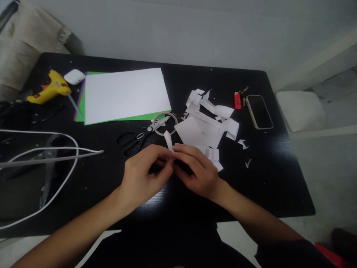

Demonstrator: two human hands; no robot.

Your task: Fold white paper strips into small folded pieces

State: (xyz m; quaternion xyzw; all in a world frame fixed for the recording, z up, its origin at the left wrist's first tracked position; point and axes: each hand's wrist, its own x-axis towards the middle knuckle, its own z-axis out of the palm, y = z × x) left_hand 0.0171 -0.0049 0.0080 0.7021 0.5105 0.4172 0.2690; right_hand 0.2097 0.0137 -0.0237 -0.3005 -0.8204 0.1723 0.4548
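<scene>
My left hand [149, 173] and my right hand [196, 169] meet fingertip to fingertip over the front middle of the black table [111, 208]. Between them they pinch a small white paper strip [168, 140], whose free end sticks up past the fingers; its lower part is hidden. Just beyond the left hand lie black-handled scissors [142, 137], their blades across a ring-shaped roll of tape [175, 124]. White paper scraps [199, 132], some folded and curled, spread beyond the right hand. Smaller cut pieces [214, 154] lie right beside its fingers.
White sheets [125, 95] rest on green paper [134, 116] at the back. To the left are a yellow glue gun [51, 89], a white case [74, 76] and a looped white cable [75, 149]. A red lighter [237, 100] and a phone [260, 112] lie right.
</scene>
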